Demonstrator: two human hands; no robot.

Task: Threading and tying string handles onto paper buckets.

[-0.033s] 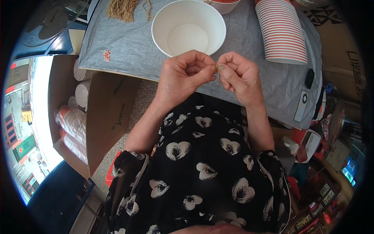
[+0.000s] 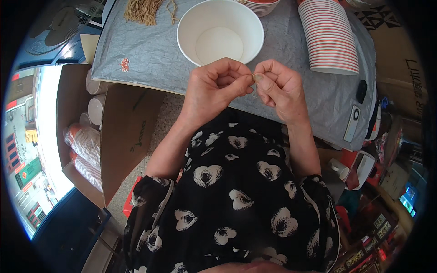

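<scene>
My left hand (image 2: 214, 91) and my right hand (image 2: 283, 91) meet at their fingertips just over the table's near edge. Thumb and forefinger of each are pinched together. Between them runs a thin pale string (image 2: 255, 94), of which a small loop hangs below the fingertips. Most of the string is hidden by the fingers. Right behind my hands stands a large white paper bucket (image 2: 221, 41), open at the top, with nothing seen inside. A bundle of tan cords (image 2: 142, 11) lies at the far left of the table, and a small pile of red-and-white beads (image 2: 124, 64) lies nearer.
A stack of red-striped paper buckets (image 2: 331, 38) lies at the right on the grey-covered table (image 2: 152, 50). Near the right edge are a black object (image 2: 362, 91) and a white, flat device (image 2: 351, 123). An open cardboard box (image 2: 125, 136) of wrapped cups stands left.
</scene>
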